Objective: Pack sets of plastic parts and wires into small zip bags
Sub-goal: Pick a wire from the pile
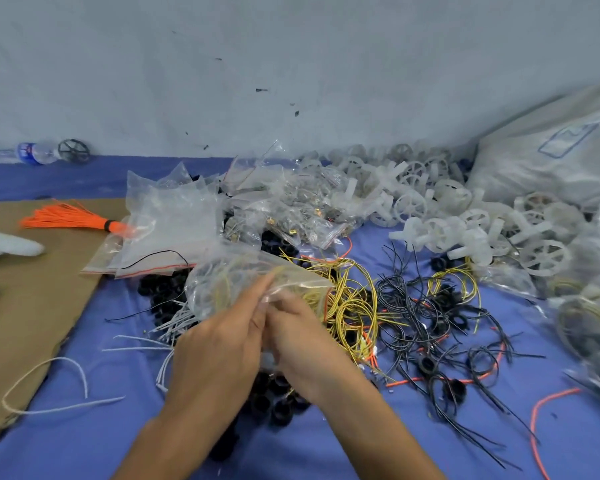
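Observation:
My left hand (219, 344) and my right hand (302, 334) meet in the middle of the view, both pinching a small clear zip bag (236, 278) with yellow wire inside. The bag's mouth lies between my fingertips. Right of it spreads a tangle of yellow wires (350, 296), then black wires (426, 317) with black rings. More black plastic rings (274, 400) lie under my hands. White plastic wheel parts (440, 216) are heaped at the back right. Empty zip bags (167, 223) are stacked at the left.
A blue cloth (84, 441) covers the surface, with brown cardboard (32, 306) at the left. An orange wire bundle (70, 218), white wires (174, 327), filled small bags (291, 206), a large plastic sack (551, 157) and a water bottle (32, 153) lie around.

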`<state>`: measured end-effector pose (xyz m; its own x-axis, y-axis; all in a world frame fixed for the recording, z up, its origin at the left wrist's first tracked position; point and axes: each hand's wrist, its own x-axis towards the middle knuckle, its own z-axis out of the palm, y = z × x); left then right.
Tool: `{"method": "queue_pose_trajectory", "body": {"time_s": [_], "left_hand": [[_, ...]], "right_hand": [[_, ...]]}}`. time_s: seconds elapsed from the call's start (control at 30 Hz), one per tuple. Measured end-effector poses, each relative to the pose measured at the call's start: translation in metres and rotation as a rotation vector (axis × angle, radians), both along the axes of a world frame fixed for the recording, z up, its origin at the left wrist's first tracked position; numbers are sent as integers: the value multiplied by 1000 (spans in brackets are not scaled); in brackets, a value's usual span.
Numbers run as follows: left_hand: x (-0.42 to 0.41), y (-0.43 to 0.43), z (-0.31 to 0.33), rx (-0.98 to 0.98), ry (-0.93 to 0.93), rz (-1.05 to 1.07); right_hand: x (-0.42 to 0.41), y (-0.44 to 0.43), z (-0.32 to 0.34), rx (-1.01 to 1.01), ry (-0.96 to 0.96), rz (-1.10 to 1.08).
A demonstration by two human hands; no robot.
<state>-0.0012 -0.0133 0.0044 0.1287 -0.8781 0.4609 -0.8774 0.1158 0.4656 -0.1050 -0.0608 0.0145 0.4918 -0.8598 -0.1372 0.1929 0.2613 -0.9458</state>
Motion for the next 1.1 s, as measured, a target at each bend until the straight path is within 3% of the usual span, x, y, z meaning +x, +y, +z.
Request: {"method": "queue_pose_trajectory", "body": {"time_s": [0.07,0.13,0.27,0.33,0.4,0.47,0.6,0.7,0.87,1.0,1.1], "left_hand": [[-1,-3,0,-7,15,-8],[-2,-4,0,-2,24,-2],[-4,-5,-2,30,71,6],[-6,-4,-1,47,77,7],[-7,-3,2,63,80,7],[-7,-1,3,76,90,8],[-5,0,6,94,82,21],[-5,1,7,88,82,20],[-6,0,5,95,84,12],[-9,-1,3,104,95,-1],[-12,-3,2,103,104,3]], "right_hand": [[-28,8,-1,-161,22,36],[-67,4,-5,-268,147,-107],[-135,-30,-15,-594,763,-587],[-155,-55,-33,-636,1134,-534],[-165,-73,-52,-579,1402,-319],[-168,-79,-69,-585,1495,-208],[-171,-84,-81,-722,1516,-313],[-174,-86,-75,-769,1344,-487],[-183,-80,-40,-469,649,-811],[-183,-68,-8,-191,-57,-718],[-181,-56,8,-71,-324,-630]]}}
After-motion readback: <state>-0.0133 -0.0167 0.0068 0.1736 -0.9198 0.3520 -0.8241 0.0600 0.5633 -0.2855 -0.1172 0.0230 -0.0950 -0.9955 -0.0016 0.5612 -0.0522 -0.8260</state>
